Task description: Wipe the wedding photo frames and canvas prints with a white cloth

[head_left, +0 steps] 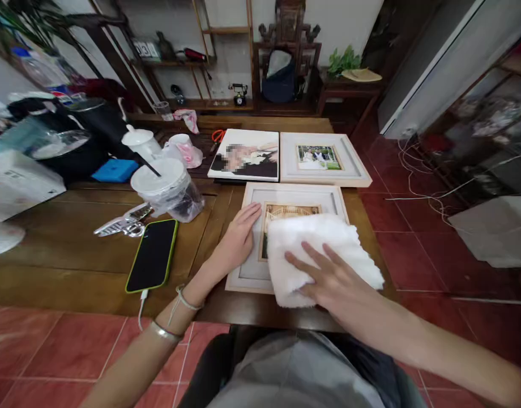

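A light wooden picture frame [233, 282] lies flat near the table's front edge, with a small picture [292, 209] in its middle. My left hand [239, 233] rests on the frame's left side, fingers stretched out along it. Under my right hand [324, 275] is a fluffy white cloth [320, 232], spread over the frame's right and lower part. The fingers of that hand are spread and press flat on the cloth. Much of the small picture is hidden by the cloth.
Behind lie another frame [358, 161] with a photo and a white-edged picture panel [247, 137]. To the left are a charging phone [152, 258], a lidded cup [167, 187] with a straw, a silver keyring [124, 222], a blue box [115, 169] and orange-handled scissors [218, 135].
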`<state>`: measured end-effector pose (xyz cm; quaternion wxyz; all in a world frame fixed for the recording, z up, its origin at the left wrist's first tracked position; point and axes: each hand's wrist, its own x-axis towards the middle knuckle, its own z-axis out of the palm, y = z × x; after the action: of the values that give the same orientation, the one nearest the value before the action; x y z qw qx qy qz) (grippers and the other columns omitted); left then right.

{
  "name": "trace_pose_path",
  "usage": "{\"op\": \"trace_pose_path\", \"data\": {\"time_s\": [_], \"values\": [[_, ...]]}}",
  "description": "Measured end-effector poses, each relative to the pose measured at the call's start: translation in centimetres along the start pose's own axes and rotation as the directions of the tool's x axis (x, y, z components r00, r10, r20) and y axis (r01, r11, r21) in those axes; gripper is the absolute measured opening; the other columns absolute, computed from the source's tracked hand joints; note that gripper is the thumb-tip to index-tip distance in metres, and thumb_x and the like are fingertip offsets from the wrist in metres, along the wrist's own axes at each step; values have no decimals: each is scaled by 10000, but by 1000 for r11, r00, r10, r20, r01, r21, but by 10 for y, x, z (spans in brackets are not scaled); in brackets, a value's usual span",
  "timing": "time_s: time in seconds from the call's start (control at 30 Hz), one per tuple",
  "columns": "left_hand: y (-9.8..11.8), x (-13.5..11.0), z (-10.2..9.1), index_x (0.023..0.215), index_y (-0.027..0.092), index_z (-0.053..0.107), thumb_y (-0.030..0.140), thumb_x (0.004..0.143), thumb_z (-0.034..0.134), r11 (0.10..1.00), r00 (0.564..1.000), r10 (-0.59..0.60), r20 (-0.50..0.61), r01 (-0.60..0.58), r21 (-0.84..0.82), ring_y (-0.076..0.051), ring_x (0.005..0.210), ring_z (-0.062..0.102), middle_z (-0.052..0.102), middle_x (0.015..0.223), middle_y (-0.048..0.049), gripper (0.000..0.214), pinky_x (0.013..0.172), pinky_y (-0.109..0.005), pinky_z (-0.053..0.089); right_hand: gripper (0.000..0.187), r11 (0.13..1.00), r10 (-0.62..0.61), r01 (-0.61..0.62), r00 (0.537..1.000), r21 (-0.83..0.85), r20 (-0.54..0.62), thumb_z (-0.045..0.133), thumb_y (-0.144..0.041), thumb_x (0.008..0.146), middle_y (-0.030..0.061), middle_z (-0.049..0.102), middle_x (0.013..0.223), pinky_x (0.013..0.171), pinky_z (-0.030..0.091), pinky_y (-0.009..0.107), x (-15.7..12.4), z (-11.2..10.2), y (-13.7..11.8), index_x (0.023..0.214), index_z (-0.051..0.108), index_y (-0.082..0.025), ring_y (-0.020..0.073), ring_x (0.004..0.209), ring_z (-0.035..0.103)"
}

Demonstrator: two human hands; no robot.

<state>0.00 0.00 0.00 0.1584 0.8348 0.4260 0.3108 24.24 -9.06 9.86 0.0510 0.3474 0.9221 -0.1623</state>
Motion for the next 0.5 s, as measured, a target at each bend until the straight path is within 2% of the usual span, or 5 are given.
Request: {"op": "trace_pose_path", "data": {"time_s": [0.1, 0.23, 0.4, 0.43, 0.5], "values": [[1, 0, 1, 1356, 79, 472, -18, 835, 330, 1000, 1000, -1, -15, 1, -7, -246, 1382, 360, 466, 1429, -170, 548, 1159, -509, 300, 598, 990, -88, 90, 996, 106, -23, 421, 71, 699, 24, 341, 1524, 1117, 275, 538, -19, -11, -5, 1137, 641, -272, 293, 1420, 225], [3, 0, 0, 1362, 98, 471, -15, 835, 343, 1000, 1000, -2, -18, 1, -24, -250, 1388, 352, 466, 1432, -158, 554, 1156, -510, 303, 653, 987, -41, 81, 962, 138, -271, 369, 84, 655, 15, 523, 1393, 975, 478, 335, -21, -34, 6, 1132, 619, -285, 195, 1290, 472], [3, 0, 0, 1370, 134, 471, -16, 829, 358, 999, 999, 3, -48, -5, -47, -256, 1380, 366, 477, 1423, -144, 573, 1151, -524, 301, 552, 992, -23, -76, 677, -100, -736, 436, 51, 672, 65, 498, 1409, 1062, 377, 546, 33, -48, 53, 1115, 632, -212, 307, 1397, 291], [3, 0, 0, 1367, 129, 473, -15, 828, 360, 999, 999, 4, -51, -6, -48, -258, 1377, 370, 479, 1419, -149, 569, 1149, -523, 307, 525, 985, -71, -74, 655, -157, -752, 442, 48, 679, 52, 423, 1472, 1096, 302, 590, 49, -48, 62, 1093, 643, -206, 317, 1421, 219], [4, 1, 0, 1356, 127, 484, -16, 826, 361, 999, 999, 6, -51, -8, -47, -263, 1372, 376, 486, 1410, -152, 562, 1144, -525, 313, 497, 971, -127, -48, 725, -233, -677, 442, 51, 703, 50, 350, 1519, 1130, 177, 622, 80, -45, 74, 1080, 656, -192, 320, 1440, 118]]}}
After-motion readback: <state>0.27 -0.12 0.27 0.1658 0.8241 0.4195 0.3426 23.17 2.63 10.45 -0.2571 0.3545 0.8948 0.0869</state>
